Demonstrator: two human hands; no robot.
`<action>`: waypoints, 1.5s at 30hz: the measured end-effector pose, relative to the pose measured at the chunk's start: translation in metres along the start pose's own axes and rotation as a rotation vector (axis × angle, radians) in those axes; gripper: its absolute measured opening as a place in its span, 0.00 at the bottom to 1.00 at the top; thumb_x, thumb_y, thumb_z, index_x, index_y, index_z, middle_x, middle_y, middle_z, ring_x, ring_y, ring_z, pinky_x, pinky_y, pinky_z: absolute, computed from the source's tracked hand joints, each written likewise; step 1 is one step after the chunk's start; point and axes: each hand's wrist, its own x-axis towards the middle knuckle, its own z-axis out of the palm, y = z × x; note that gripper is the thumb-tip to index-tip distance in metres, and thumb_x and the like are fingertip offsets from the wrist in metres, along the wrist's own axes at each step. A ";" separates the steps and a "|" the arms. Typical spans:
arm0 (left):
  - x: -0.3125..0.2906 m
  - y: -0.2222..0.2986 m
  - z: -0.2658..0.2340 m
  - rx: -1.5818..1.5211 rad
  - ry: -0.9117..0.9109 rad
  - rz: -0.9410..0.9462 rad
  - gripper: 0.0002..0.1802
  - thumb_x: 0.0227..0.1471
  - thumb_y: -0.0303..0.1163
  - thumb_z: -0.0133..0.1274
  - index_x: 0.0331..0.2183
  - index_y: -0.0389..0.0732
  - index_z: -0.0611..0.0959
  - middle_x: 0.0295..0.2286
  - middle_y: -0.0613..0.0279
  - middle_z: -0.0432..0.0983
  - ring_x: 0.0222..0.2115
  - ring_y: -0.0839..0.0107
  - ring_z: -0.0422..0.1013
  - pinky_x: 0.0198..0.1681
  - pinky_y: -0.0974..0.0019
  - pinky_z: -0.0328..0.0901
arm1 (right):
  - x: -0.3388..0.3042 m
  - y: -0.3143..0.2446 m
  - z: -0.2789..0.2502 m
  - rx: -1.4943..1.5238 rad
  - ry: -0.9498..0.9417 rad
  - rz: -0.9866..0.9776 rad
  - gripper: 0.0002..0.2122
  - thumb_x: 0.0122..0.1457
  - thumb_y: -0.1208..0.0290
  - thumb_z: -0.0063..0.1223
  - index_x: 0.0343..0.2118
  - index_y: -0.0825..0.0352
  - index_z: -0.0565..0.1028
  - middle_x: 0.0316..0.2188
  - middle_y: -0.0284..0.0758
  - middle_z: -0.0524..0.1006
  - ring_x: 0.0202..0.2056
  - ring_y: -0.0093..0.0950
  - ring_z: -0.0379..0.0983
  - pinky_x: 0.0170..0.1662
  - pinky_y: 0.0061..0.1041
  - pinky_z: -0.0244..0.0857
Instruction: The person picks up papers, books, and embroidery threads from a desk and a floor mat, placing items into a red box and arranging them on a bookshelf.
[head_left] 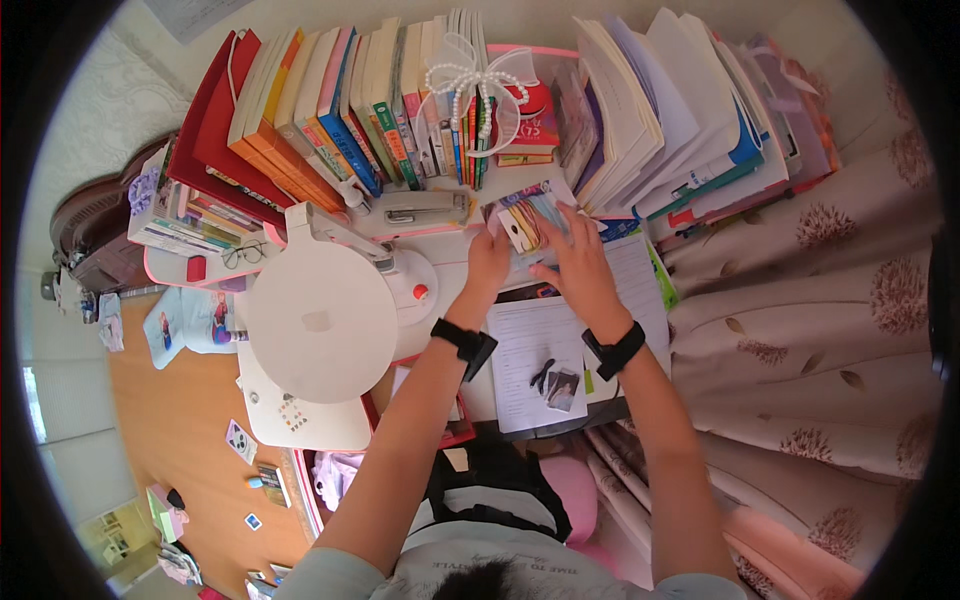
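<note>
A small colourful booklet [522, 224] with a cartoon picture on its cover is between my hands at the back of the desk. My left hand [487, 262] is closed on its left edge. Spread fingers of my right hand [582, 268] lie over its right side, the thumb held apart below. Under my hands are a dark card [530, 292] and printed sheets [520, 350]. A black cable [541, 376] and a small photo [562, 390] lie on the sheets. Both wrists wear black bands.
A white round-headed desk lamp [322, 325] stands to the left, close to my left forearm. Behind my hands are a grey stapler [427, 208], a row of books [370, 110] and upright folders [640, 120]. A patterned curtain [800, 310] hangs along the right side.
</note>
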 end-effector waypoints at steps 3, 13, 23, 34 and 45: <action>0.028 0.004 0.008 0.061 -0.024 -0.228 0.16 0.49 0.36 0.44 0.32 0.31 0.74 0.26 0.40 0.71 0.29 0.47 0.69 0.31 0.56 0.62 | 0.003 0.014 0.015 0.045 0.064 0.087 0.30 0.39 0.70 0.59 0.49 0.62 0.61 0.49 0.44 0.56 0.49 0.45 0.53 0.51 0.36 0.51; 0.000 0.053 0.008 -0.257 0.126 -0.146 0.28 0.46 0.29 0.46 0.48 0.29 0.58 0.45 0.42 0.61 0.48 0.56 0.59 0.49 0.63 0.53 | -0.085 0.024 0.039 0.284 0.191 0.324 0.20 0.46 0.72 0.53 0.43 0.69 0.63 0.45 0.46 0.61 0.47 0.43 0.56 0.50 0.34 0.51; -0.120 0.035 0.004 0.084 -0.232 -0.078 0.19 0.43 0.19 0.44 0.42 0.36 0.67 0.40 0.55 0.65 0.43 0.66 0.63 0.44 0.66 0.59 | -0.237 0.167 0.100 -0.088 0.150 1.182 0.31 0.36 0.62 0.63 0.43 0.72 0.63 0.38 0.49 0.67 0.40 0.43 0.64 0.45 0.35 0.58; -0.195 -0.046 0.061 -0.104 -0.636 -0.562 0.14 0.45 0.17 0.41 0.37 0.34 0.70 0.31 0.58 0.71 0.33 0.71 0.69 0.38 0.71 0.63 | -0.334 0.212 0.134 1.038 0.644 1.789 0.10 0.45 0.64 0.57 0.22 0.63 0.69 0.17 0.26 0.64 0.18 0.18 0.58 0.22 0.18 0.52; -0.188 -0.049 0.093 -0.163 -0.628 -0.577 0.14 0.46 0.17 0.39 0.38 0.35 0.70 0.31 0.57 0.70 0.32 0.71 0.68 0.37 0.72 0.64 | -0.308 0.238 0.097 0.654 0.597 1.432 0.13 0.49 0.64 0.52 0.23 0.71 0.69 0.15 0.32 0.66 0.15 0.23 0.64 0.13 0.23 0.58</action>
